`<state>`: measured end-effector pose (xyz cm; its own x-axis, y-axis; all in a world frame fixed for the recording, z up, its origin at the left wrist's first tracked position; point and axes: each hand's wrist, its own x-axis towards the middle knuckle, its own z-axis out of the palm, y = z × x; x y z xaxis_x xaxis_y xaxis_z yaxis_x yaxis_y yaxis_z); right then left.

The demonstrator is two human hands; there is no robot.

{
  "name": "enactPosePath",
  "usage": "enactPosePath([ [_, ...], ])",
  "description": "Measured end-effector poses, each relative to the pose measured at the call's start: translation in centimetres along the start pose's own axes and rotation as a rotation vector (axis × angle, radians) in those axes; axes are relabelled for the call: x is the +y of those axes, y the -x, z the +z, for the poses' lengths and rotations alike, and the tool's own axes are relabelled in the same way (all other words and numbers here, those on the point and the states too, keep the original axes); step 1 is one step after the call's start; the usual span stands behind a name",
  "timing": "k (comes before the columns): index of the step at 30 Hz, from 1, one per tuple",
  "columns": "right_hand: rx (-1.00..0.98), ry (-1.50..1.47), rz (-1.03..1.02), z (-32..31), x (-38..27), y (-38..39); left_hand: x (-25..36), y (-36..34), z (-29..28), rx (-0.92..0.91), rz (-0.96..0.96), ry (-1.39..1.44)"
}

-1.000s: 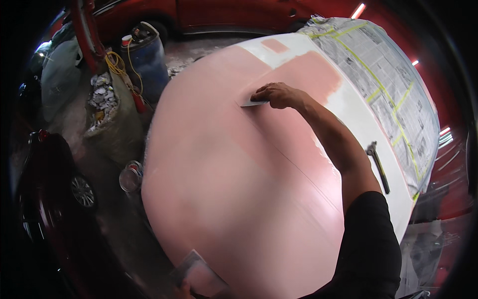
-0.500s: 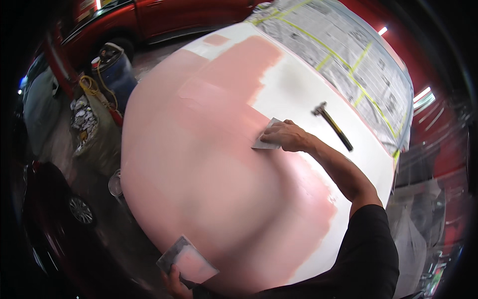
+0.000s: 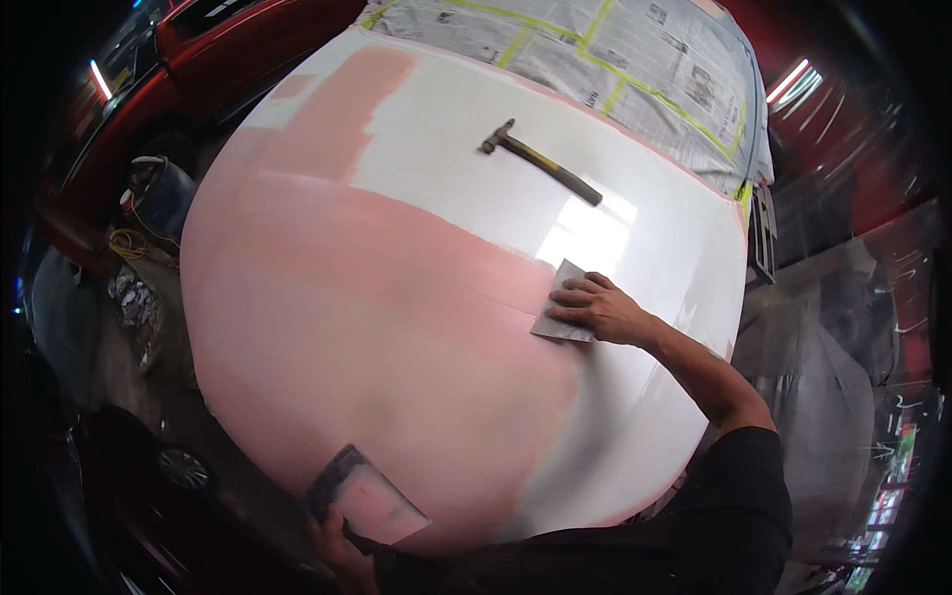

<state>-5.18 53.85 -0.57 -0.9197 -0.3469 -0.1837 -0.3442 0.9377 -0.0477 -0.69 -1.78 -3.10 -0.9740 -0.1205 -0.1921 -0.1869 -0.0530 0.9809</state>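
A large car hood (image 3: pixel 337 357) is coated in white and patchy pink filler. My right hand (image 3: pixel 600 312) grips a thin grey spreader (image 3: pixel 555 325), its broad blade against the pink area near the white edge, fingers bent over it. My left hand (image 3: pixel 337 540) holds a square board (image 3: pixel 362 491) carrying pink filler at the hood's lower left edge, thumb on the board. A hammer (image 3: pixel 555 174) with a black and yellow handle lies on the white part above my right hand.
Taped newspaper masking (image 3: pixel 654 69) covers the car beyond the hood. At left stand a red vehicle (image 3: pixel 178 59), a blue drum (image 3: pixel 169 203), a sack of scraps (image 3: pixel 139 317) and a dark car (image 3: pixel 139 456). Clear plastic sheeting (image 3: pixel 833 337) hangs at right.
My right hand has swept the spreader toward me and right across the pink filler, leaving a smoother band. The view has swung, shifting the hood and hammer. My left hand still holds the board.
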Motion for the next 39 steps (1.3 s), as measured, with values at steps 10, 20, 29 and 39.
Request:
enactPosePath([
  [10,-0.085,-0.028,0.15,0.7,-0.7,9.5,4.6,-0.6,5.6,-0.336,-0.291,0.479],
  [20,0.327,-0.484,-0.374,-7.1,-23.4,-0.9,1.3,-4.1,10.7,-0.33,-0.699,0.762],
  [29,0.328,0.056,-0.363,-7.7,-13.9,-27.8,0.9,-13.2,-2.0,-0.033,-0.047,0.461],
  [39,0.307,0.111,-0.156,-7.4,-7.8,-66.1,-8.4,-11.9,-12.6,0.297,-0.574,0.927],
])
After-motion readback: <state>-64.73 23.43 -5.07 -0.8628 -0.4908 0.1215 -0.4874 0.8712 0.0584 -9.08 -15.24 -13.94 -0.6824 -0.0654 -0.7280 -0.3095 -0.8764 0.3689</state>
